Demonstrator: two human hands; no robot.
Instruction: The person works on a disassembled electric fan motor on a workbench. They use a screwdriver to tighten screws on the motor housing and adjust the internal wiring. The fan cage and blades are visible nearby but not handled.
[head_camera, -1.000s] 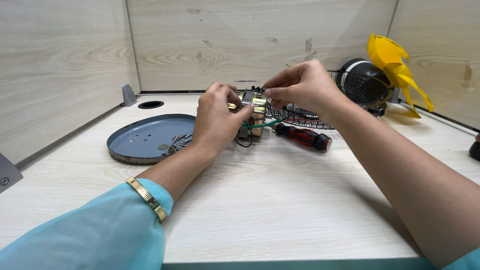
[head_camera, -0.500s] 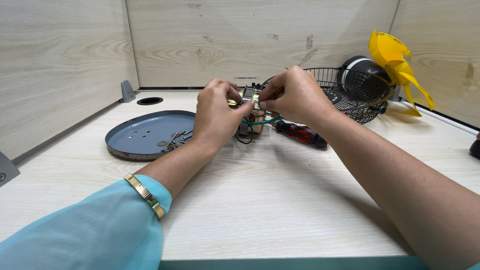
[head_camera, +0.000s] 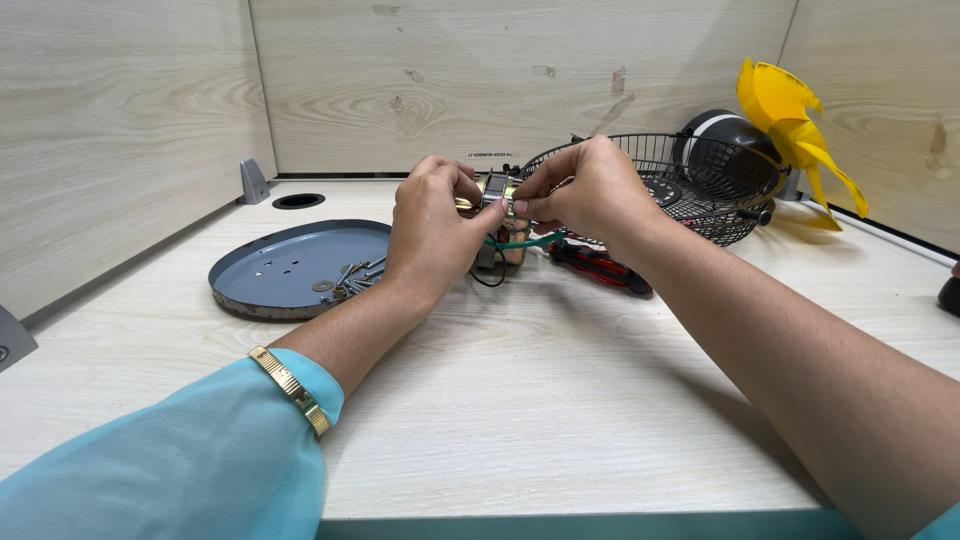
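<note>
- Biggest thing in view is the pale wooden table (head_camera: 560, 400), boxed in by wood-grain walls on three sides.
- Up at two o'clock sits the black wire fan guard (head_camera: 680, 185), lying like a basket, with a dark round housing (head_camera: 720, 135) just behind it.
- Further out at two o'clock, the yellow fan blade (head_camera: 790, 125) leans against that housing – its vanes point toward the right wall.
- At nine o'clock from the hands lies the round grey metal plate (head_camera: 280, 270), rim up, with a small heap of screws and washers (head_camera: 345, 280) on its right side.
- The left hand (head_camera: 430, 235) is up at centre, fingers curled tight around the left side of the small motor block (head_camera: 497, 215).
- The right hand (head_camera: 590, 190) meets it from three o'clock – thumb and forefinger pinched on the top of the same motor block, so both hands are together and clamped on it.
- The motor block itself is raised just over the table at twelve o'clock of centre, mostly hidden by the fingers; a green wire (head_camera: 525, 242) and a black wire (head_camera: 487, 277) hang from it.
- A red-and-black screwdriver (head_camera: 600, 268) lies on the table just under the right wrist, at four o'clock from the motor block.
- Smallest: a gold bangle (head_camera: 290, 390) on the left wrist, at the edge of a light blue sleeve (head_camera: 170, 465).
</note>
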